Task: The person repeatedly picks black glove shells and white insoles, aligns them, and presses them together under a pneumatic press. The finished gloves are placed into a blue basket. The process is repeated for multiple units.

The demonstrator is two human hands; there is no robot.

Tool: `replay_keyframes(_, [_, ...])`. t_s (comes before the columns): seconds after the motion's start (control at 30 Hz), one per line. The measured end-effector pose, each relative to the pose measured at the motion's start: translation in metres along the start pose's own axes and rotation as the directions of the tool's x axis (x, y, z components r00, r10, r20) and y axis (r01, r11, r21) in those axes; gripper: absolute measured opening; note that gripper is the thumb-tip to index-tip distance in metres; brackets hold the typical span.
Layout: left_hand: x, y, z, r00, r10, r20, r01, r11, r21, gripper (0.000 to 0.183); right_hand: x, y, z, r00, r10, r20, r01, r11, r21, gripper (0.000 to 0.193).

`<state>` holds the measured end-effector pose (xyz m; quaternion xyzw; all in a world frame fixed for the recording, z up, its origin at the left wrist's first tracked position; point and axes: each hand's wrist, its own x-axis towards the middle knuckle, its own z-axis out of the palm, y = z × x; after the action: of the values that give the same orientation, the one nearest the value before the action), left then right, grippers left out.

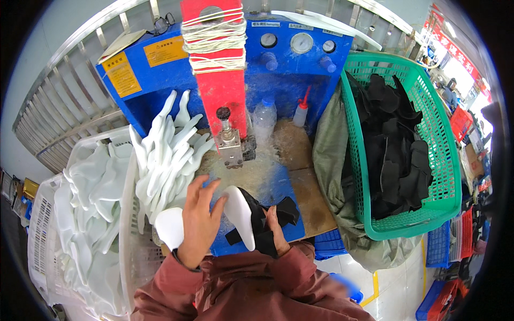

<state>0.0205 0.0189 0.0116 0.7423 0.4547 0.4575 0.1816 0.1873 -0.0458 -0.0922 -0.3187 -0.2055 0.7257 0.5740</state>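
Observation:
My right hand (276,233) grips a black shoe upper (262,242), thumb lying along its near side and the other fingers hidden beneath. Against the upper's left side stands a smooth white sole-shaped piece (239,215), tilted with its narrow end toward me. My left hand (200,219) is open beside that white piece, fingers spread and pointing away from me; whether a fingertip touches it I cannot tell. Behind the left wrist lies another white sole-shaped piece (170,227). Dark flaps of the upper spread over the blue mat (293,214).
Ahead stands a blue machine (289,59) with gauges and a red cord-wrapped arm (214,80) ending in a metal fitting (230,147). White pieces (171,160) pile up left, beside a white crate (128,224). A green basket (369,227) of black pieces stands right. Bottles (264,120) stand behind.

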Motion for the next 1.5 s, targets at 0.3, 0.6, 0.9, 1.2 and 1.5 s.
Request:
replay_keyframes(0.3, [-0.06, 0.056, 0.012, 0.898, 0.257, 0.356, -0.26, 0.965, -0.042, 0.034, 0.005, -0.006, 0.008, 0.994, -0.086, 0.071, 0.076, 0.988, 0.132, 0.07])
replay_keyframes(0.6, [-0.042, 0.037, 0.008, 0.99, 0.127, 0.068, -0.133, 0.987, 0.092, 0.037, -0.002, -0.006, 0.006, 0.999, 0.006, 0.054, -0.011, 0.995, 0.097, 0.075])
replay_keyframes(0.9, [-0.05, 0.026, 0.03, 0.977, 0.204, 0.06, -0.212, 0.951, 0.224, 0.048, -0.005, -0.004, 0.015, 0.991, -0.075, 0.108, 0.073, 0.997, 0.023, 0.07])
replay_keyframes(1.2, [-0.052, 0.016, 0.028, 0.961, 0.249, 0.118, -0.273, 0.92, 0.281, 0.051, -0.01, -0.01, 0.02, 0.989, -0.116, 0.096, 0.133, 0.972, -0.195, 0.071])
replay_keyframes(1.5, [-0.043, 0.012, 0.028, 0.983, 0.156, 0.097, -0.16, 0.986, 0.036, 0.043, -0.012, -0.014, 0.024, 0.993, -0.118, -0.02, 0.117, 0.992, -0.043, 0.081])
